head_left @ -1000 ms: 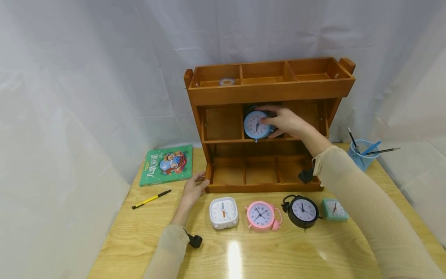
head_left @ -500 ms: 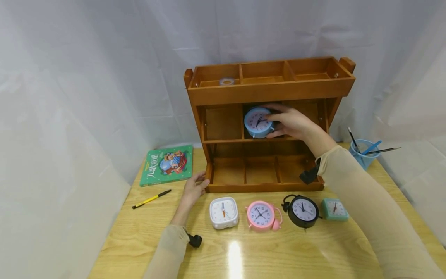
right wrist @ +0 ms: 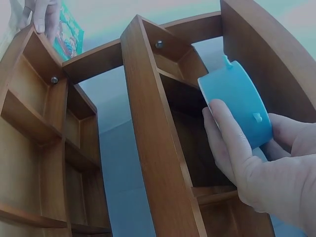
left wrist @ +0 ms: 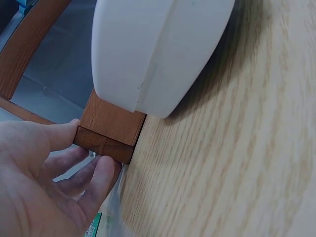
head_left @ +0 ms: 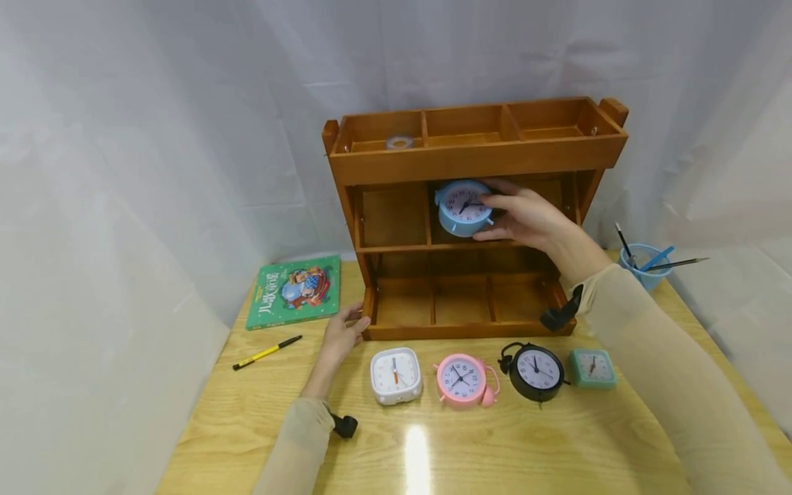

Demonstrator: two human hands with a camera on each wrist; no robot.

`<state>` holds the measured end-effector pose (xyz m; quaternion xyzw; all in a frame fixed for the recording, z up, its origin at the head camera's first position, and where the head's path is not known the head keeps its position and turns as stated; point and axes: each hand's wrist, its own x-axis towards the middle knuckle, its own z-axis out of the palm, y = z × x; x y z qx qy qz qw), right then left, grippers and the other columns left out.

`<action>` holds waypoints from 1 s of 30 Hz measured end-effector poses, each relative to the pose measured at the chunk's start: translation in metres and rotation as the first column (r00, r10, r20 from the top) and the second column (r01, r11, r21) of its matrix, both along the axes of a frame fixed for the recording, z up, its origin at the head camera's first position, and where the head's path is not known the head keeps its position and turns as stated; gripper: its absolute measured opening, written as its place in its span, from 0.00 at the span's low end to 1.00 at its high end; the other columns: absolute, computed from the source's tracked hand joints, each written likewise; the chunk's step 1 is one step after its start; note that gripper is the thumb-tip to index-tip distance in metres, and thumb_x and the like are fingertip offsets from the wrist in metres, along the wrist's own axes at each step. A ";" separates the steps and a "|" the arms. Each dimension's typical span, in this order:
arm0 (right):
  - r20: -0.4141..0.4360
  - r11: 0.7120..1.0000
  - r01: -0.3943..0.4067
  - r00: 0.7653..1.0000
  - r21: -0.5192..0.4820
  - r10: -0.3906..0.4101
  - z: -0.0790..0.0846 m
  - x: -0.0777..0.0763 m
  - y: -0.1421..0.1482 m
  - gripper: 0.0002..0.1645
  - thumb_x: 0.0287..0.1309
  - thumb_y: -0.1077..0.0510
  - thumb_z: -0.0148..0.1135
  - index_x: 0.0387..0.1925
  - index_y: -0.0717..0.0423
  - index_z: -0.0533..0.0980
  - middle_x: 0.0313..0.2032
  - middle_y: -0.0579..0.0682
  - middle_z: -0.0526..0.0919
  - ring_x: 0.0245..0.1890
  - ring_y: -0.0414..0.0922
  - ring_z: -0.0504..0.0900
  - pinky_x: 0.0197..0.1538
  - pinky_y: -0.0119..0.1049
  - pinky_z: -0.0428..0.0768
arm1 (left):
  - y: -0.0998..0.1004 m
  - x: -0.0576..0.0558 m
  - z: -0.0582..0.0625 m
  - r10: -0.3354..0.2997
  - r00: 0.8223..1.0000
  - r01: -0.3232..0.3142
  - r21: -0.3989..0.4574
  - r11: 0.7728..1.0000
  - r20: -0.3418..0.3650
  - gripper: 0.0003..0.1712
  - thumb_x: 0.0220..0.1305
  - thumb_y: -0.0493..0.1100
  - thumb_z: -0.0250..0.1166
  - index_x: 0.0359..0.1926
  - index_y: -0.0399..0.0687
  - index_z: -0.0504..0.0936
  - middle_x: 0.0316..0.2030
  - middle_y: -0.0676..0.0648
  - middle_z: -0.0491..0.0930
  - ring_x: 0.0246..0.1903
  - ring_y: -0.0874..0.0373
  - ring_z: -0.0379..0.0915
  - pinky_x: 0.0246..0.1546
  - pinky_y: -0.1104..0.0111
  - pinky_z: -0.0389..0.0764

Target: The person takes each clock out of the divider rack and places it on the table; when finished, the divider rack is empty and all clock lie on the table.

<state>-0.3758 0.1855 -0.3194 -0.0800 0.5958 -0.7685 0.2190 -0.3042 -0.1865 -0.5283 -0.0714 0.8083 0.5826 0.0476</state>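
My right hand [head_left: 526, 214] grips a round light-blue alarm clock [head_left: 464, 208] from its right side. The clock is tilted, its face up toward the head camera, in front of the middle compartment of the rack's middle tier. In the right wrist view, the blue clock [right wrist: 234, 103] sits between the thumb and fingers, and its side and small feet show. My left hand [head_left: 342, 333] holds the lower left front corner of the brown wooden rack [head_left: 470, 333]. In the left wrist view, thumb and fingers pinch that rack corner [left wrist: 106, 140], close to a white clock [left wrist: 153, 49].
Before the rack stand a white clock [head_left: 396, 395], a pink alarm clock [head_left: 460, 379], a black one [head_left: 536, 371] and a small green one [head_left: 592, 368]. A tape roll [head_left: 399, 142] lies in the top tier. Around are a green book [head_left: 293, 291], a yellow pen [head_left: 267, 353] and a blue pen cup [head_left: 646, 277].
The blue clock has risen slightly and shifted right in my right hand, its face turning further upward. My left hand stays at the rack corner. The head view has shifted a little.
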 end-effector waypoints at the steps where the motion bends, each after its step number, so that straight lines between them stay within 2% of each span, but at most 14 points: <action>1: -0.002 1.000 0.001 1.000 0.001 -0.001 0.000 0.001 0.000 0.40 0.82 0.60 0.47 0.85 0.45 0.46 0.79 0.65 0.50 0.54 0.50 0.84 0.49 0.42 0.93 | 0.000 0.000 0.000 -0.001 1.000 0.001 0.000 1.000 -0.002 0.30 0.78 0.39 0.62 0.76 0.41 0.70 0.68 0.31 0.74 0.61 0.41 0.79 0.52 0.63 0.88; 7: -0.039 0.998 0.016 0.999 0.058 -0.013 -0.001 0.005 0.002 0.38 0.80 0.59 0.52 0.84 0.43 0.52 0.70 0.59 0.63 0.53 0.49 0.85 0.48 0.46 0.93 | 0.000 -0.001 0.000 -0.007 1.000 0.007 -0.001 1.000 0.004 0.29 0.77 0.39 0.62 0.76 0.42 0.71 0.68 0.31 0.74 0.61 0.42 0.78 0.51 0.66 0.87; 14: -0.039 0.999 0.019 0.999 0.032 -0.018 0.003 0.015 0.008 0.39 0.80 0.60 0.53 0.84 0.49 0.52 0.66 0.58 0.68 0.51 0.48 0.87 0.49 0.46 0.93 | 0.001 -0.001 -0.001 -0.025 1.000 0.025 0.008 1.000 0.010 0.30 0.78 0.40 0.62 0.77 0.42 0.69 0.69 0.31 0.73 0.62 0.41 0.77 0.55 0.61 0.88; 18: -0.059 0.998 0.027 0.998 0.059 -0.023 0.011 0.030 0.034 0.37 0.79 0.59 0.55 0.82 0.51 0.55 0.58 0.53 0.78 0.46 0.45 0.90 0.46 0.44 0.93 | 0.002 -0.001 0.000 -0.031 0.999 0.031 0.010 0.999 0.008 0.30 0.78 0.40 0.62 0.77 0.43 0.69 0.69 0.31 0.73 0.63 0.41 0.77 0.55 0.61 0.88; 21: -0.085 0.996 -0.002 0.996 0.092 0.010 0.009 0.046 0.069 0.31 0.80 0.60 0.54 0.79 0.48 0.63 0.52 0.50 0.84 0.43 0.45 0.91 0.44 0.44 0.93 | 0.002 0.000 0.002 -0.031 1.000 0.031 0.010 0.999 0.002 0.30 0.78 0.40 0.62 0.77 0.43 0.70 0.69 0.32 0.74 0.62 0.42 0.78 0.52 0.65 0.88; 23: -0.103 0.992 -0.058 0.992 0.109 0.069 0.000 0.058 0.098 0.28 0.81 0.62 0.50 0.76 0.44 0.69 0.52 0.48 0.85 0.44 0.44 0.91 0.44 0.45 0.93 | 0.002 0.001 0.004 -0.030 1.000 0.030 0.007 1.000 -0.003 0.30 0.78 0.40 0.62 0.76 0.42 0.70 0.68 0.31 0.74 0.61 0.43 0.78 0.50 0.67 0.88; 25: -0.097 0.985 -0.147 0.983 0.094 0.156 -0.014 0.070 0.129 0.28 0.82 0.65 0.45 0.74 0.41 0.72 0.53 0.47 0.85 0.46 0.45 0.90 0.46 0.46 0.93 | 0.001 0.004 0.006 -0.025 1.000 0.025 0.005 1.000 -0.001 0.30 0.78 0.40 0.62 0.76 0.42 0.70 0.68 0.31 0.74 0.61 0.43 0.78 0.49 0.68 0.87; 28: -0.085 0.966 -0.252 0.963 0.052 0.256 -0.043 0.087 0.173 0.32 0.83 0.68 0.37 0.74 0.40 0.72 0.56 0.46 0.83 0.50 0.47 0.90 0.49 0.48 0.93 | -0.001 0.009 0.009 -0.020 1.000 0.020 -0.002 1.000 -0.002 0.30 0.78 0.39 0.62 0.76 0.41 0.70 0.68 0.30 0.74 0.61 0.42 0.78 0.50 0.67 0.88; 30: -0.065 0.959 -0.283 0.957 0.018 0.283 -0.064 0.099 0.199 0.35 0.82 0.70 0.33 0.76 0.40 0.70 0.58 0.45 0.83 0.51 0.48 0.90 0.51 0.49 0.92 | -0.002 0.011 0.010 -0.020 1.000 0.020 -0.007 1.000 -0.003 0.30 0.78 0.39 0.62 0.77 0.41 0.69 0.68 0.30 0.73 0.62 0.42 0.77 0.51 0.66 0.88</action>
